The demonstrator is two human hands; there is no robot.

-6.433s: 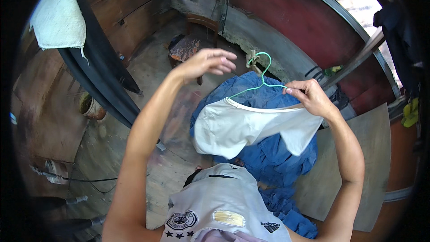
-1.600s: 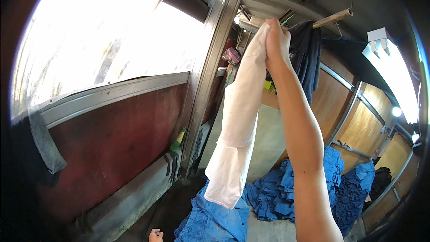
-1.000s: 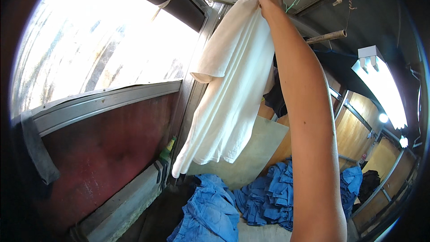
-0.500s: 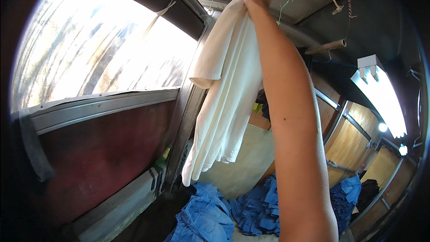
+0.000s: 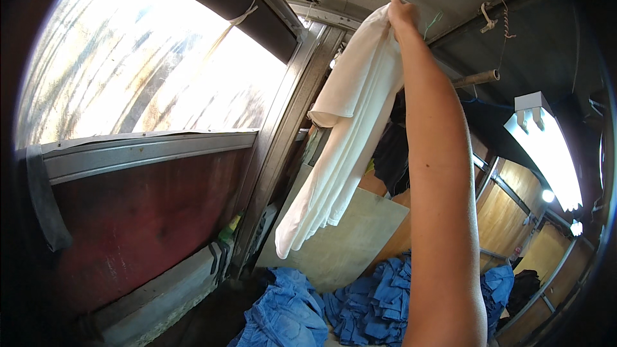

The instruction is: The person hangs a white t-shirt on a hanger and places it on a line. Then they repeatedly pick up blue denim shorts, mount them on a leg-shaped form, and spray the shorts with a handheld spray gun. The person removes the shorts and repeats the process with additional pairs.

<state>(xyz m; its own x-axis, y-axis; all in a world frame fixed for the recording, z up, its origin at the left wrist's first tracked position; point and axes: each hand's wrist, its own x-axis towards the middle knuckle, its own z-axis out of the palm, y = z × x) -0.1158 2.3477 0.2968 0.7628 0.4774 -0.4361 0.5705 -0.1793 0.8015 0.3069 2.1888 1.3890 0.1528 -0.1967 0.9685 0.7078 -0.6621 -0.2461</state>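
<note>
right hand (image 5: 403,13) clenched on white shirt (image 5: 344,135) | lifted higher, nearer the pipe (image 5: 475,78) overhead | left hand unseen, cannot tell | hanging nearly reached

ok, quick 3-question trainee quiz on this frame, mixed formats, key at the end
1. True or false: the raised hand grips the white garment at its top edge.
2. What lies in heaps on the floor below? A) blue clothes B) red towels C) green bottles
3. Fill in: the lit tube lamp is on the person's ____ side.

Key: 1 true; 2 A, blue clothes; 3 right.
</note>
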